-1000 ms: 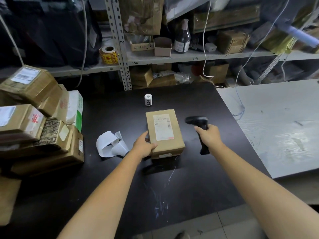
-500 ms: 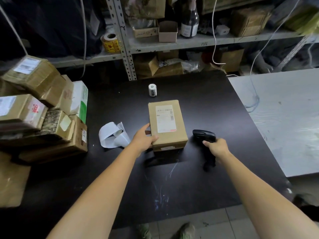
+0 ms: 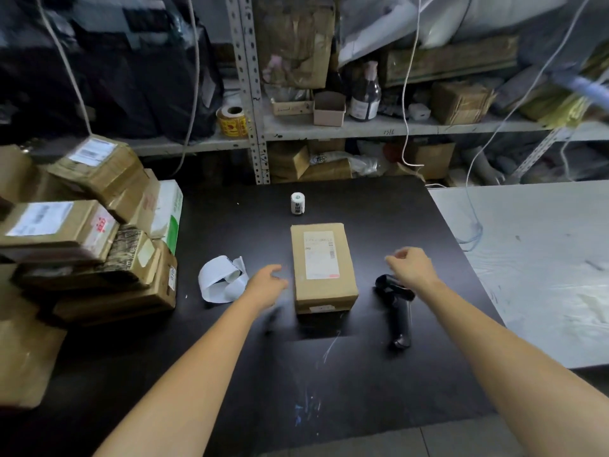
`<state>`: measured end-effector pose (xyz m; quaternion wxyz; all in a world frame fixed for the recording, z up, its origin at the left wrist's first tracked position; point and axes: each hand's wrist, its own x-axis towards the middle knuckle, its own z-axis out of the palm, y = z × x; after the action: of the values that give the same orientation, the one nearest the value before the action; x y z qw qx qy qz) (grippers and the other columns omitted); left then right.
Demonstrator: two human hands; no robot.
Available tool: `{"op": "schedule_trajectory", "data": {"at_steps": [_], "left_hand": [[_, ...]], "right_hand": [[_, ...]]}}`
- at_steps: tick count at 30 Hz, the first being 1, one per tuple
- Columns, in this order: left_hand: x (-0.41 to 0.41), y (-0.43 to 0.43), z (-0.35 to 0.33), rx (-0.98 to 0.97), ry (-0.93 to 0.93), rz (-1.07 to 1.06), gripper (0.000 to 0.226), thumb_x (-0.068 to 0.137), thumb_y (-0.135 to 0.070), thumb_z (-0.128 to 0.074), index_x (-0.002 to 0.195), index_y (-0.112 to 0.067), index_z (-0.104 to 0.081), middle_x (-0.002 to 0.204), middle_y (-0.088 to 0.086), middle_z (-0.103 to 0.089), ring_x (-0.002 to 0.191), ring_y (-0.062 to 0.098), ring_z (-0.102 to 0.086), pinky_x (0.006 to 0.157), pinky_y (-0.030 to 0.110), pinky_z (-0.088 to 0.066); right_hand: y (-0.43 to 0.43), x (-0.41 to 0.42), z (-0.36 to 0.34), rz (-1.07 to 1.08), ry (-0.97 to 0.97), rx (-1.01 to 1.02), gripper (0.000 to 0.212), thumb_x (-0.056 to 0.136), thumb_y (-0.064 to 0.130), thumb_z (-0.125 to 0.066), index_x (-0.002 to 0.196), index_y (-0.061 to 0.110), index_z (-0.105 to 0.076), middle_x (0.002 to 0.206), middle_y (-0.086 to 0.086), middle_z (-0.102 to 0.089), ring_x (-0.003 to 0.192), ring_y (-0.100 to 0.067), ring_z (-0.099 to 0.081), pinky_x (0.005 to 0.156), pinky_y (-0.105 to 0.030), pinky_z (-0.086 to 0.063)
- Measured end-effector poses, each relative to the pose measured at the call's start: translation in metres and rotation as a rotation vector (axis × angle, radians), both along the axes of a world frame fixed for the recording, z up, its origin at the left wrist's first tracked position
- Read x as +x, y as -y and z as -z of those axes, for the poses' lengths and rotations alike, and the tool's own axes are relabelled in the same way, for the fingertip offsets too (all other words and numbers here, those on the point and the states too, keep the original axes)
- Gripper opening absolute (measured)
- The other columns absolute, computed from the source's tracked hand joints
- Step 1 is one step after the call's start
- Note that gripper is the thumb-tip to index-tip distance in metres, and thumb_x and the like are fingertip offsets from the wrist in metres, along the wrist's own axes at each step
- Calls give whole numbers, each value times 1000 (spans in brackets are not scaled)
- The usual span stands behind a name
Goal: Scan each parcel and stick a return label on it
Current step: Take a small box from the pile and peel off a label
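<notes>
Parcel (image 3: 324, 268), a brown carton with a white shipping label on its top face, is seen lying flat at the centre of the frame on the black tabletop (image 3: 329, 374), its long sides running away from the camera. The left hand (image 3: 267, 285) is held just beside the parcel's left edge, motion-blurred, fingers loosely curled, with nothing gripped; a narrow dark gap is seen between it and the carton. The right hand (image 3: 412, 267) is held to the right of the parcel, above the head of the scanner (image 3: 397, 308), fingers loosely bent and nothing held. The scanner is laid flat on the tabletop, near the carton's right edge but apart from it.

A small label roll (image 3: 297, 203) is stood upright beyond the parcel's far edge, apart from it. A curled white paper strip (image 3: 222, 280) is left lying to the left of the left hand. A leaning stack of cartons (image 3: 82, 232) is piled along the left of the frame. A wide stretch of bare black surface is shown between the parcel and the tabletop's near edge. At the right, the tabletop's edge is met by a pale work surface (image 3: 543, 258).
</notes>
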<state>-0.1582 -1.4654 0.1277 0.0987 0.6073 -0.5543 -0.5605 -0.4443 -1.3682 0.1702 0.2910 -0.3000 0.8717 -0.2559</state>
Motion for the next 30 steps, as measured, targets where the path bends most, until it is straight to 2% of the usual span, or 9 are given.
{"op": "schedule_trajectory", "data": {"at_steps": [3,7,11,16,20,23,26,28,30], "left_hand": [[37,7,2,-27,61,-45,44,91,-13,-57,135,-18,-52,96,3,-62,73,21,-51,67,26,-40],[78,19,12,-137,201,-110,45,89,-13,-56,133,-20,-59,118,7,-65,93,20,-56,75,20,-39],[91,32,30,-120,181,-183,40,90,-11,-52,129,-17,-62,116,13,-66,89,23,-58,64,18,-40],[91,56,56,-134,153,-177,34,93,-12,-51,122,-19,-66,122,9,-65,108,27,-59,87,22,-44],[99,79,72,-164,198,-206,33,92,-17,-50,117,-27,-67,120,6,-65,106,26,-60,91,29,-49],[109,93,80,-169,222,-230,21,90,-20,-55,106,-30,-64,111,3,-68,103,25,-62,90,35,-51],[115,101,85,-178,197,-249,18,87,-21,-64,104,-23,-60,107,2,-67,101,25,-62,89,36,-51],[116,104,86,-186,185,-285,25,85,-17,-69,109,-15,-60,106,4,-68,101,25,-63,87,33,-50],[118,105,86,-196,161,-338,29,84,-15,-71,111,-13,-60,106,5,-69,100,24,-65,83,30,-49]], "right_hand": [[37,39,-18,-128,15,-94,30,93,29,-62,116,10,-65,112,-9,-69,104,-29,-66,94,-48,-53],[86,105,-23,-306,-7,-123,29,93,30,-59,116,13,-65,107,-4,-69,98,-23,-67,89,-42,-55],[132,169,-3,-512,-70,-88,29,93,25,-60,117,11,-66,110,-6,-70,102,-24,-65,90,-32,-50],[183,222,44,-672,-110,22,32,92,16,-56,123,12,-65,121,-7,-69,114,-27,-61,98,-33,-47],[216,247,78,-778,-87,88,41,93,8,-52,134,11,-58,133,-8,-61,120,-29,-57,100,-35,-45],[231,262,93,-825,-24,82,36,86,-1,-52,117,11,-64,115,-10,-67,103,-30,-58,84,-37,-50],[235,267,102,-800,30,66,43,84,1,-59,125,15,-63,120,-6,-67,111,-24,-59,93,-33,-49],[235,264,106,-732,35,53,31,85,9,-67,116,13,-65,114,-5,-68,107,-22,-62,94,-34,-49],[233,258,108,-682,52,31,16,85,16,-72,99,12,-67,98,-3,-69,95,-19,-63,86,-31,-51]]}}
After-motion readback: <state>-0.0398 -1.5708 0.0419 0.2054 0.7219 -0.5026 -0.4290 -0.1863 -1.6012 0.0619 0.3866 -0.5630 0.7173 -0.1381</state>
